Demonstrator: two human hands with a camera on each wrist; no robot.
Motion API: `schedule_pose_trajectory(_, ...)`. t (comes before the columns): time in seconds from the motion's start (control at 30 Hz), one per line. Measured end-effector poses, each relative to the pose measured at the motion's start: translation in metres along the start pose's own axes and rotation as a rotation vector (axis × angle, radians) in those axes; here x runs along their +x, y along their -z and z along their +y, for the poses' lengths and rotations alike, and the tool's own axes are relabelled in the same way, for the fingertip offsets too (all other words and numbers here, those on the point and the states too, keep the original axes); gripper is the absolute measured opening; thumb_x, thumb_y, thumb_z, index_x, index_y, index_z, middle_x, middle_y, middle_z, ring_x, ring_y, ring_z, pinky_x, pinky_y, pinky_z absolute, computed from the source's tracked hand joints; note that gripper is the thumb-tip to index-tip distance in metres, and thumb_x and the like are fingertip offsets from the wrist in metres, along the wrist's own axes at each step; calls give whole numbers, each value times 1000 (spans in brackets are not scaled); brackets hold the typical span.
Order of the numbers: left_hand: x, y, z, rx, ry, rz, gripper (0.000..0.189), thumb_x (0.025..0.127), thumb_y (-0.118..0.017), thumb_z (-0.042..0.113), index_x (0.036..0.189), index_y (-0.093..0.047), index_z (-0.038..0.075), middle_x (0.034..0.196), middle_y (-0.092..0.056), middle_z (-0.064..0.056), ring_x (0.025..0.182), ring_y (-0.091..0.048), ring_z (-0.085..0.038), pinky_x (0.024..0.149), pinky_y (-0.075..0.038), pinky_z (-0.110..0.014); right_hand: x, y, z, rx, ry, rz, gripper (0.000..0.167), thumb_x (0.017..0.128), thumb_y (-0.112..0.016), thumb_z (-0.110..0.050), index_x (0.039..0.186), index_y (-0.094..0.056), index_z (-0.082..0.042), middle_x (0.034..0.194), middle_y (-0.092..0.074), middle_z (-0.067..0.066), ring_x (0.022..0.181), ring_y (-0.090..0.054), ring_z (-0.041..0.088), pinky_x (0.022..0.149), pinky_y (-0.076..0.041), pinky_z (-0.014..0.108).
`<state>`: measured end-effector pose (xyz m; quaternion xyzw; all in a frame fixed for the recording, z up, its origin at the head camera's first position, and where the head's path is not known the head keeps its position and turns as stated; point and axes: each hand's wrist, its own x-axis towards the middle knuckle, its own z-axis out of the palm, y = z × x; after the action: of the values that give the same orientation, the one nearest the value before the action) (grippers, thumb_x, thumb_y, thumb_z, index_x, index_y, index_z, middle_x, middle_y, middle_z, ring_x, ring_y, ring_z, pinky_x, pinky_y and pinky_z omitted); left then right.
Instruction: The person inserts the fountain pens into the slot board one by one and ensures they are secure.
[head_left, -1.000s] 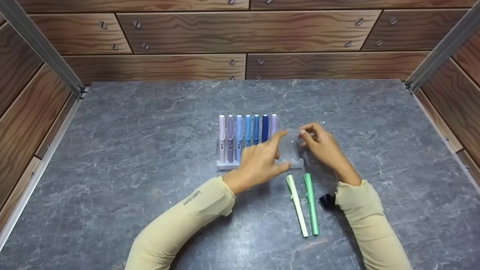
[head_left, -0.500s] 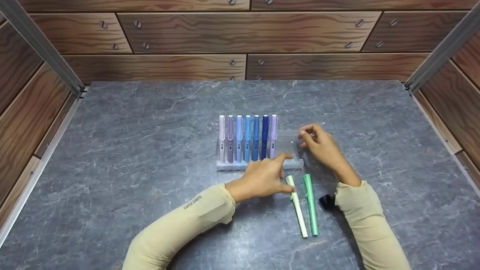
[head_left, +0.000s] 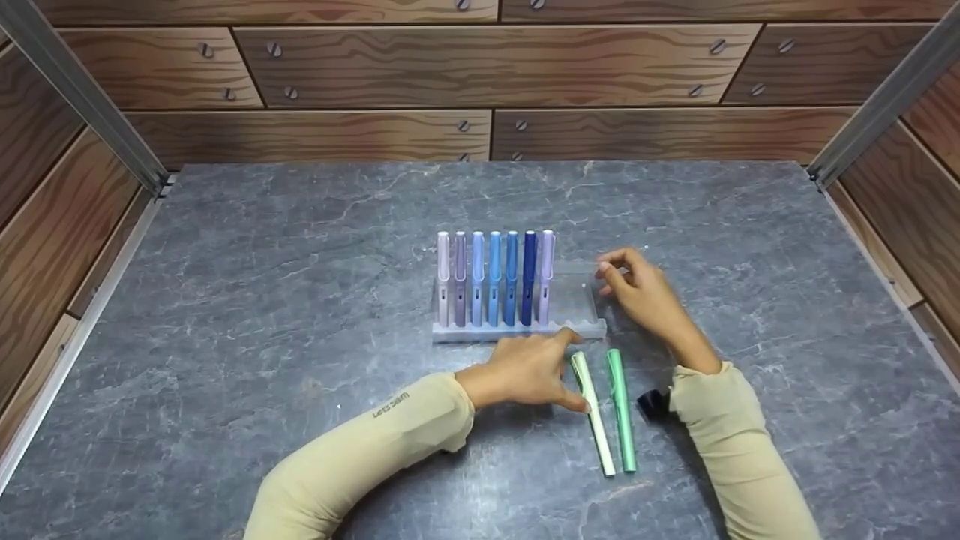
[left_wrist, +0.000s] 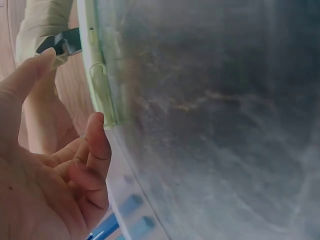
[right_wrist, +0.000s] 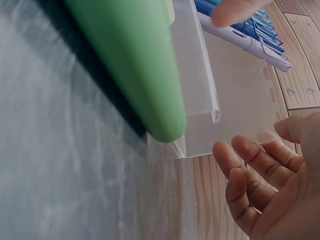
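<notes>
My left hand [head_left: 529,371] hovers just in front of a clear pen stand [head_left: 465,333], thumb and index finger spread wide, nothing between them. Its thumb tip overlaps a pale green pen [head_left: 598,431] lying on the table; beside that pen lies a brighter green pen [head_left: 624,420]. At the stand's right side, my right hand [head_left: 637,289] pinches the clear panel's edge between thumb and fingers, as the right wrist view shows. Several capped pens lean side by side in the stand, from a pale lilac one [head_left: 443,277] through blues to a light purple one [head_left: 547,270] nearest its unfilled right slots.
A grey marbled tabletop [head_left: 300,262] lies beneath everything. Wood-patterned panels [head_left: 495,67] wall the back and both sides, with metal posts [head_left: 105,105] at the corners. A black wrist device [head_left: 652,405] sits beside the right sleeve, close to the bright green pen.
My left hand has drawn back from over the stand's right part toward me, down to the pale green pen's upper end. The right hand stays at the stand's edge.
</notes>
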<state>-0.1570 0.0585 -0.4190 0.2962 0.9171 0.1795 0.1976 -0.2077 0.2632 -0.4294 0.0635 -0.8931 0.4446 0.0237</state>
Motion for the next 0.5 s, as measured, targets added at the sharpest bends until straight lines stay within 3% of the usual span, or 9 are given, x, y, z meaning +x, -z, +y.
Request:
schedule_pose_trajectory(0.2,3,-1,-1,16,15,-24,88,66,-78,62,139,-44,26,73,-59,12,69,-57,-9,59,-42,-26,-1,1,0,8,7,5,30,102,-46,-22,118,-54,3,105,-64,22,85,-69,32,72,-49,16)
schedule_pose_trajectory(0.37,5,-2,-3,21,23,-25,84,67,-78,61,136,-47,26,95,-68,7,88,-63,-13,66,-43,-28,0,0,1,10,2,9,30,102,-46,-21,118,-54,3,105,-63,22,84,-70,31,71,-49,16)
schedule_pose_trajectory(0.5,6,-4,-3,25,18,-28,80,68,-78,59,134,-49,25,107,-69,3,90,-64,-15,64,-42,-28,1,-1,1,14,-4,11,29,102,-46,-20,117,-54,2,105,-64,21,83,-70,28,71,-50,18)
